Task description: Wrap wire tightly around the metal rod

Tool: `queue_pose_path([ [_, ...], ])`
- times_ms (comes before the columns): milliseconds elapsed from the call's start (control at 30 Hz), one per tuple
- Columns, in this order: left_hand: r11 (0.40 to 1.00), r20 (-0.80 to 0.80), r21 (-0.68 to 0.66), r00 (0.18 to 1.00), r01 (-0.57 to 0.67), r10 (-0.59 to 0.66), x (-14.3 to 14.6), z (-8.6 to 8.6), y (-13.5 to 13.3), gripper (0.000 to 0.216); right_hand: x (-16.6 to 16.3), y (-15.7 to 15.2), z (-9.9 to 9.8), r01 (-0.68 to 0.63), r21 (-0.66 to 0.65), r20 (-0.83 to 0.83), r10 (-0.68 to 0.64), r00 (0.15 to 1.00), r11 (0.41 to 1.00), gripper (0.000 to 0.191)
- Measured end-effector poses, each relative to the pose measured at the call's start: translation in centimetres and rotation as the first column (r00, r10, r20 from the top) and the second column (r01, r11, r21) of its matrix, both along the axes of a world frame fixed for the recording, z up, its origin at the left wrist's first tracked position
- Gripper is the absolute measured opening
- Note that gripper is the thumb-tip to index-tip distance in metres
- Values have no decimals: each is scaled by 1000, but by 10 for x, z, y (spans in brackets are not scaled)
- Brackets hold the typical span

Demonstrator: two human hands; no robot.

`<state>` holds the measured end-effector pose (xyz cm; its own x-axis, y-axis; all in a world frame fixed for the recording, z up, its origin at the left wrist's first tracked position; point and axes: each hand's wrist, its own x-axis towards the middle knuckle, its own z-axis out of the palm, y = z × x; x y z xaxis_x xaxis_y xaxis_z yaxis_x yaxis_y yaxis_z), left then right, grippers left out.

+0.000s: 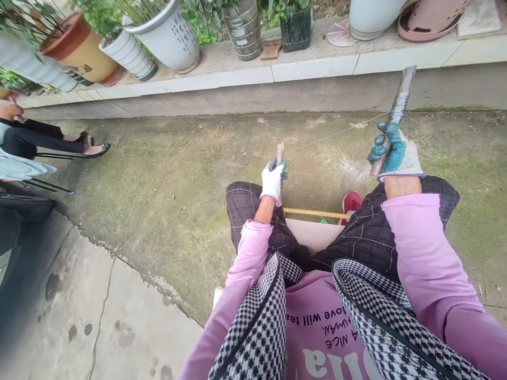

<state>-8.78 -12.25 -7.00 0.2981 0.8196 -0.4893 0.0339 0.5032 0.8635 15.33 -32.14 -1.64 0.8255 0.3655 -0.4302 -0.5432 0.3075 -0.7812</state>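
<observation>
Sitting with my knees apart, I have greenish, worn ground (166, 174) spread out before me. Along its far side runs a low ledge (312, 68) faced with pale tiles, and potted plants line its top. Off to my left, well apart from me, another person (51, 140) sits in dark trousers and black shoes. Among the plants, a big white pot (172, 42) with black writing stands on the ledge.

Out in front of my right knee is the grey rod (406, 82), tilted, its lower end poking out below my fist. My gloved right hand (390, 152) is closed around it. A red shoe (351, 205) shows between my knees. My gloved left hand (273, 179), just above my left knee, is wrapped around a short brownish stick (280, 153), whose tip sticks up past my fingers. Shiny coils (399, 105) circle the rod just above my right hand. Thinnest of all, a fine strand (340, 132) stretches from them toward the stick.
</observation>
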Motion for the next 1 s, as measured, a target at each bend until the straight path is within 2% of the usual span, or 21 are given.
queue_pose_path([
  [100,995,-1,-103,1000,-15,15,0,1,4,34,0,-1,4,19,-2,-1,-19,1000,1000,19],
  [233,972,111,-237,994,9,18,-2,5,8,39,1,-4,10,50,-8,-13,-50,999,999,16],
  [333,974,159,-207,986,91,-59,-5,6,5,46,3,-5,12,65,-10,-11,-65,998,998,13],
  [433,980,82,-155,990,124,-112,-6,3,0,50,4,-6,12,65,-16,7,-65,998,998,18],
  [567,986,72,-164,997,-28,40,-2,0,0,51,3,-6,10,69,-19,12,-69,998,997,18],
  [667,978,97,-194,990,-80,100,0,1,3,49,2,-6,10,79,-16,30,-78,996,997,23],
  [867,941,193,-337,979,2,67,-2,12,9,32,6,-9,10,116,-10,12,-116,993,993,25],
  [1000,948,219,-318,973,3,70,-5,15,6,27,7,-10,14,116,-22,-12,-116,993,993,22],
])
